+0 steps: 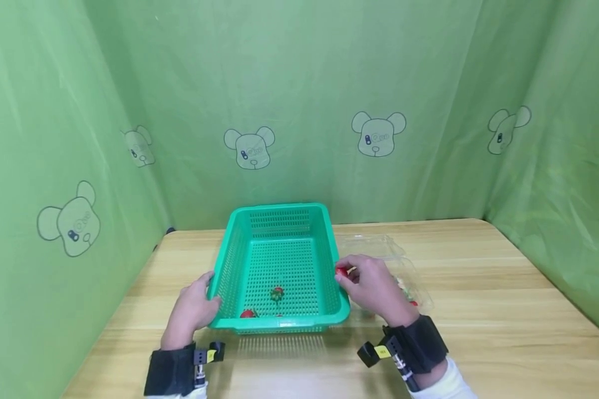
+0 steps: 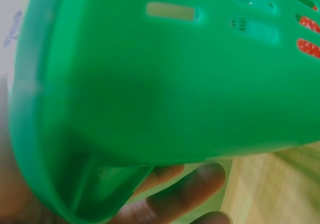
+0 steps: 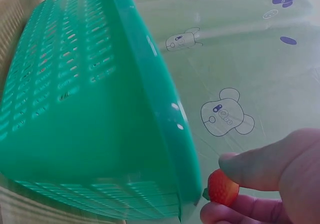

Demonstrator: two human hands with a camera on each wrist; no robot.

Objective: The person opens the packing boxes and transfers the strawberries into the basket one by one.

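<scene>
A green plastic basket (image 1: 259, 322) has a few strawberries inside, among them one mid-floor (image 1: 277, 291) and one by the front wall (image 1: 248, 313). My left hand (image 1: 192, 305) holds its left rim near the front corner; the left wrist view shows fingers (image 2: 185, 194) reaching beneath the rim. My right hand (image 1: 374, 282), at the basket's right rim, pinches a small red strawberry (image 3: 223, 188) between thumb and fingers. The fruit's green cap points toward the rim.
Right of the basket, partly behind my right hand, lies an open clear plastic clamshell box (image 1: 420, 280) with strawberries in it. Everything stands on a wooden table (image 1: 504, 321). A green curtain (image 1: 309, 83) printed with bear heads surrounds its back and sides.
</scene>
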